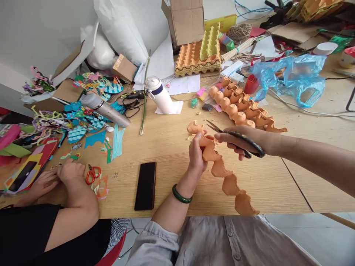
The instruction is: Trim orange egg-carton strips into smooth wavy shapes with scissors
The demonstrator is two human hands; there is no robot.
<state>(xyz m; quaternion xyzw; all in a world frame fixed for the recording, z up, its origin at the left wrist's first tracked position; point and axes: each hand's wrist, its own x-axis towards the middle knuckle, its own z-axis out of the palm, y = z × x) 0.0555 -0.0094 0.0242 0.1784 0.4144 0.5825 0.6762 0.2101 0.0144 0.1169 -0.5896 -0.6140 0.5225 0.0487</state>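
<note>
1. Closest to us hangs our grey shirt (208, 240), its front just below the table edge (172, 214).
2. We wear a dark green bangle (181, 194) on the left wrist; a phone (145, 186) lies to its left, screen dark.
3. We have our left hand (197, 153) closed around the upper end of an orange egg-carton strip (219, 168), which slants down over the tabletop toward the table edge, cups in a row.
4. Our right hand (235, 142) is curled through the handles of black scissors (242, 137); the blades are slightly parted and point left, near the strip's top end. Whether they touch it, we cannot tell.
5. Off to our left, a co-worker's hands (70, 170) rest close together on the table, beside red-handled scissors (93, 174).
6. Just beyond our left hand, we see a loose orange carton piece (195, 126).
7. Farther on lies a larger carton section (233, 107), with a white bottle (161, 96) to its left and a blue plastic bag (294, 77) to its right.
8. Behind these we find stacked egg trays (188, 59), next to a cardboard box (187, 22).
</note>
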